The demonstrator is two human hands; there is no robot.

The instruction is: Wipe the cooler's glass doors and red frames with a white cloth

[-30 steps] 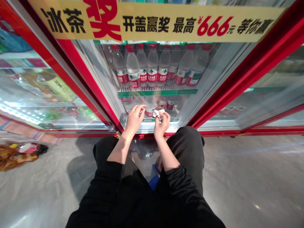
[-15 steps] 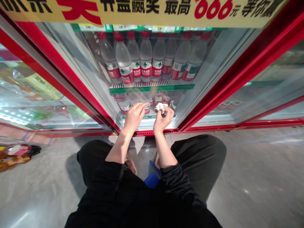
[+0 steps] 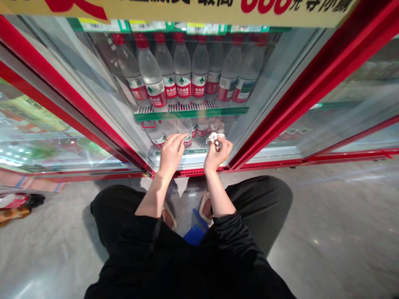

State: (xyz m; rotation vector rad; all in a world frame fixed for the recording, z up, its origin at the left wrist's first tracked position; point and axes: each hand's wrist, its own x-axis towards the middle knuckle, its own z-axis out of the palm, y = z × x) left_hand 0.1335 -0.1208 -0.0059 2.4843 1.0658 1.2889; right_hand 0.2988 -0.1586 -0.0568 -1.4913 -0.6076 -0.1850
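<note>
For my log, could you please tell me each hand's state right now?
Left hand: fingers curled at the lower shelf's edge, grip unclear.
Right hand: closed on white paper.

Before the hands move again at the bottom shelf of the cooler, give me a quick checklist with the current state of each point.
1. Left hand at the front edge of the bottom shelf, fingertips by a bottle: ok.
2. Right hand pinching a small white crumpled piece: ok; what the piece is, cannot tell.
3. Cooler door open, with free access to the shelf: ok.
4. Bottles on the upper shelf upright in a row: ok.
5. Bottles on the bottom shelf upright: cannot tell, partly hidden by the hands.
6. Floor around the knees free of clutter: ok nearby; bags lie far left.
</note>
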